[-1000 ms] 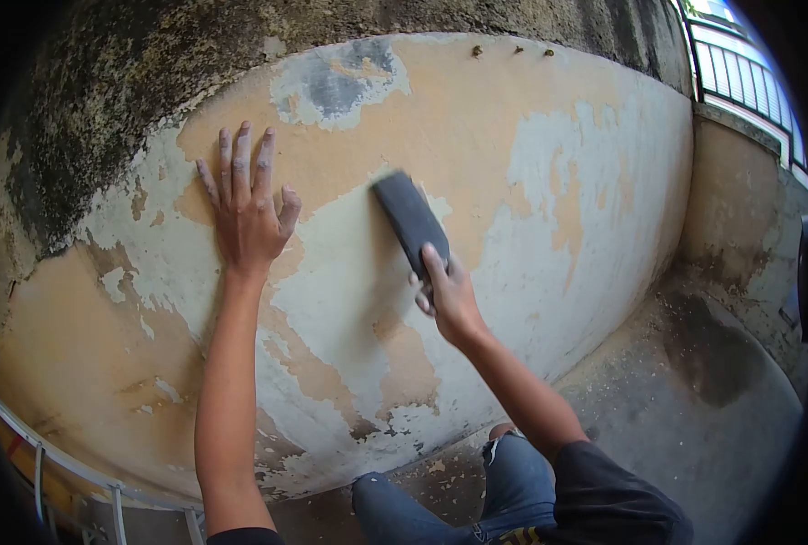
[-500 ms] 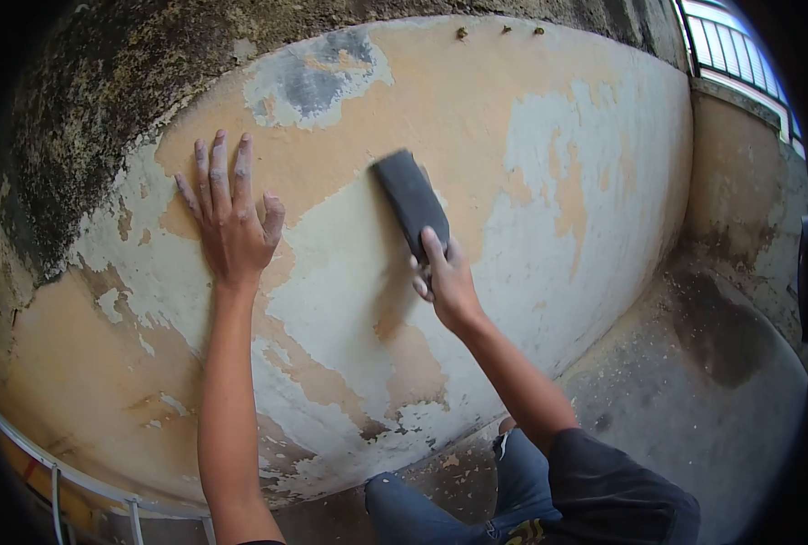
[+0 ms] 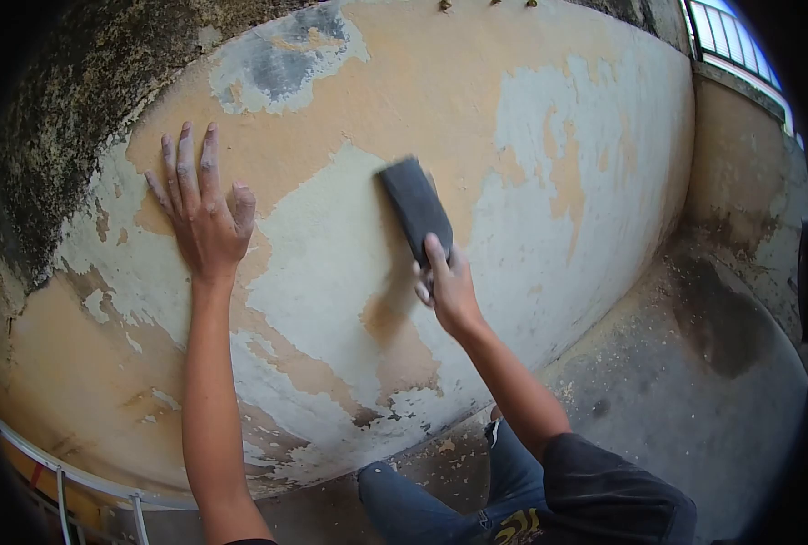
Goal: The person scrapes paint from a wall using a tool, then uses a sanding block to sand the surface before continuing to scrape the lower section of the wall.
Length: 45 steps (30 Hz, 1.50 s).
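Observation:
My left hand [image 3: 202,204] lies against the peeling wall [image 3: 318,245], fingers spread and pointing up, with pale dust on the fingertips. To its right, my right hand [image 3: 445,286] grips the lower end of a dark grey sanding block [image 3: 415,204], thumb on top and the other fingers curled behind. The block tilts up and to the left over the border between a whitish bare patch and peach-coloured paint. Its upper edge is slightly blurred, and its shadow falls on the wall below. The face turned to the wall is hidden.
Dark, mouldy rough wall [image 3: 68,118] borders the upper left. A metal rail [image 3: 86,481] runs along the lower left. My bent knees [image 3: 404,495] are close to the wall's base. Concrete floor [image 3: 640,427] with a dark stain lies right, below a side wall [image 3: 736,163].
The view has shifted, so the wall's upper part sits further left and higher. The sanding block has moved slightly right across the wall. My left hand keeps its place on the wall.

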Each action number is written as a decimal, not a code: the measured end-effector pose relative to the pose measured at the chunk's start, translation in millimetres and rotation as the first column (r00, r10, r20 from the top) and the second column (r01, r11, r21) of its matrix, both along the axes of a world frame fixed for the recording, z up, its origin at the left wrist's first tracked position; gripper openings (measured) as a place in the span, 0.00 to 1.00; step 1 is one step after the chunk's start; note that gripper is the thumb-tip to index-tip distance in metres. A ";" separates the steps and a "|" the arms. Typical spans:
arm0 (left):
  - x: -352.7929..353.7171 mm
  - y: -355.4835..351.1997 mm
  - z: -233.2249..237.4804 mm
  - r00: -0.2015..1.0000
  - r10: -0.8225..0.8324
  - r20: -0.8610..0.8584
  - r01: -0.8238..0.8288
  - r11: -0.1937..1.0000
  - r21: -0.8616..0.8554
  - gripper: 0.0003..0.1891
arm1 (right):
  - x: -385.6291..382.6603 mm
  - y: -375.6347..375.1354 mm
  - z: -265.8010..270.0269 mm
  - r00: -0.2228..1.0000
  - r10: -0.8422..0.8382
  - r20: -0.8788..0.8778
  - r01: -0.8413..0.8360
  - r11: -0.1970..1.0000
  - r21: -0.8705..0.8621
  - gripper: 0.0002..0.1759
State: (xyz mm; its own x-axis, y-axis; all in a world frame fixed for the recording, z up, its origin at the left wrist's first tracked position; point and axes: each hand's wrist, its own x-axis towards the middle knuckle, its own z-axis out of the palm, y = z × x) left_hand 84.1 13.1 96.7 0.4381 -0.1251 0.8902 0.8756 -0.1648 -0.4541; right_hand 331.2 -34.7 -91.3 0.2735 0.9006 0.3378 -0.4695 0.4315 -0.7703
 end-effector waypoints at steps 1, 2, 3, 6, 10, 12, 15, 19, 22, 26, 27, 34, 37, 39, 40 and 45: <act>1.0 -0.3 -1.6 1.000 -0.008 -0.003 0.008 1.000 0.004 0.33 | 3.0 -4.1 -37.8 0.998 0.067 0.003 -0.066 0.996 -0.057 0.21; 1.3 -0.7 -2.3 1.000 -0.012 0.002 0.012 1.000 -0.004 0.33 | 3.0 -12.6 -74.1 0.996 0.074 0.046 -0.066 0.984 -0.163 0.22; 1.2 -1.0 -0.8 1.000 -0.013 0.014 0.013 1.000 -0.009 0.33 | 0.2 -24.7 -94.1 0.998 0.044 0.043 -0.034 0.977 -0.209 0.22; 1.9 -2.3 -0.2 1.000 -0.021 0.004 0.021 1.000 -0.006 0.33 | 3.7 -22.9 -83.0 0.999 0.053 0.005 -0.051 0.974 -0.222 0.22; 1.8 1.0 -0.7 1.000 -0.001 0.014 0.000 1.000 0.006 0.34 | 10.3 -8.8 14.3 0.999 0.028 0.034 -0.028 1.000 -0.009 0.20; 2.0 -0.4 -1.4 1.000 -0.006 0.009 0.006 1.000 -0.003 0.33 | 7.9 -10.5 1.8 0.998 0.050 0.024 -0.049 0.998 -0.042 0.20; 2.9 0.5 -0.8 0.999 -0.034 -0.007 0.034 0.999 -0.002 0.33 | 1.2 -23.5 -108.0 0.991 0.137 0.007 -0.133 0.970 -0.203 0.20; 4.5 0.5 -0.6 1.000 -0.028 0.006 0.028 1.000 0.002 0.33 | 0.4 -23.4 -103.9 0.996 0.077 -0.041 -0.084 0.977 -0.195 0.19; 5.0 0.6 -1.1 1.000 -0.010 -0.009 0.010 1.000 0.001 0.33 | 12.0 -2.3 -28.2 0.998 0.054 0.025 -0.055 0.998 0.020 0.21; 5.4 2.4 -0.5 0.999 -0.033 -0.004 0.033 0.999 0.007 0.33 | 4.9 -11.6 -85.2 0.997 0.076 -0.018 -0.077 0.991 -0.109 0.20; 6.6 2.3 -0.6 0.999 -0.038 -0.007 0.038 0.999 0.012 0.33 | 2.6 -21.1 -121.5 0.991 0.125 -0.052 -0.132 0.978 -0.162 0.20; 6.5 1.4 -1.4 1.000 -0.021 -0.020 0.021 1.000 -0.004 0.34 | 23.3 -5.6 -27.7 0.989 0.143 0.048 -0.144 0.989 0.027 0.18; 6.6 0.8 -1.3 0.999 -0.028 -0.030 0.027 1.000 -0.011 0.34 | 21.8 -0.6 -19.2 0.994 0.108 0.019 -0.109 0.992 0.057 0.19; 6.7 0.7 -2.1 0.999 -0.034 -0.033 0.034 0.999 -0.008 0.34 | 13.8 -12.7 -83.7 0.993 0.109 -0.037 -0.113 0.987 -0.116 0.20; 6.4 1.0 -2.4 0.999 -0.023 -0.029 0.023 1.000 -0.011 0.35 | 9.4 -21.1 -115.6 0.991 0.106 -0.078 -0.117 0.981 -0.153 0.19; 7.7 -1.0 -2.6 0.999 -0.002 -0.036 0.001 1.000 -0.029 0.36 | 9.6 5.1 -72.2 0.989 0.109 -0.101 -0.118 0.989 -0.085 0.20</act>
State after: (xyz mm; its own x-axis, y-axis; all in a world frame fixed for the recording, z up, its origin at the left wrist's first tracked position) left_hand 91.8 12.2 94.2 0.4699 -0.0998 0.8771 0.8585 -0.1797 -0.4803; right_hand 340.7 -29.6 -163.6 0.1948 0.9533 0.2306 -0.5851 0.3016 -0.7527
